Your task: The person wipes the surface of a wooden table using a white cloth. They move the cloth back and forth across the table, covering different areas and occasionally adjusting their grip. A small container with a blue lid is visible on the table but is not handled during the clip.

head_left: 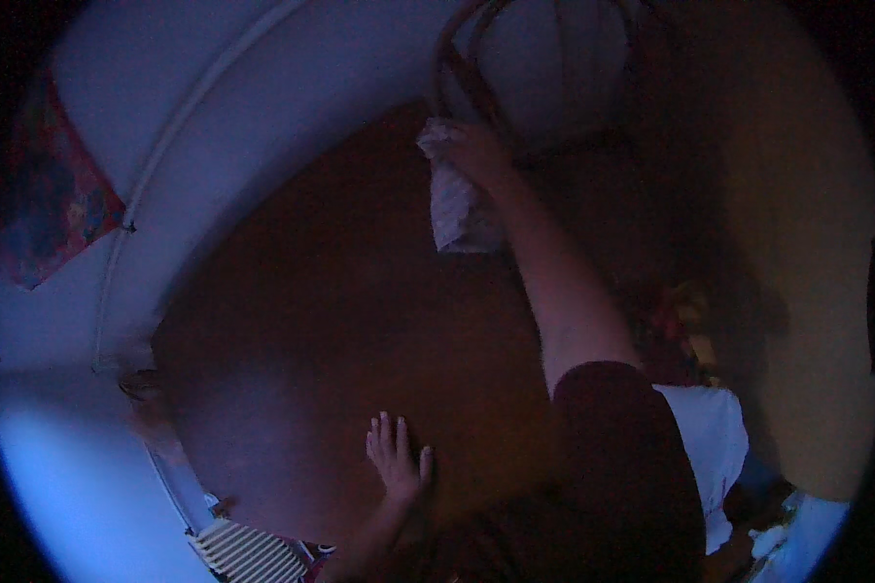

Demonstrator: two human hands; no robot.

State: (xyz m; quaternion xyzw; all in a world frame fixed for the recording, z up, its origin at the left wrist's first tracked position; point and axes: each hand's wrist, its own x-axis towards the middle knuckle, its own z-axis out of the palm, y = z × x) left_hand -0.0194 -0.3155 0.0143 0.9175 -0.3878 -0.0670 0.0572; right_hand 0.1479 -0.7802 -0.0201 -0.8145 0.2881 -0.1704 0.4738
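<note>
My left hand (395,462) lies flat on the dark brown wooden tabletop (340,321) near its front edge, fingers stretched out and nothing in it. My right arm reaches to the far side of the table, where my right hand (474,154) grips a pale, crumpled cloth (462,209). The cloth hangs down from the hand over the table's surface. Dim light hides the finger details of the right hand.
Beyond the right hand stands a chair with a curved wooden back (472,83). A white wall with a pipe (180,121) runs along the left, with a red patterned picture (53,194) on it. White slatted object (248,554) at lower left; white cloth (705,437) at right.
</note>
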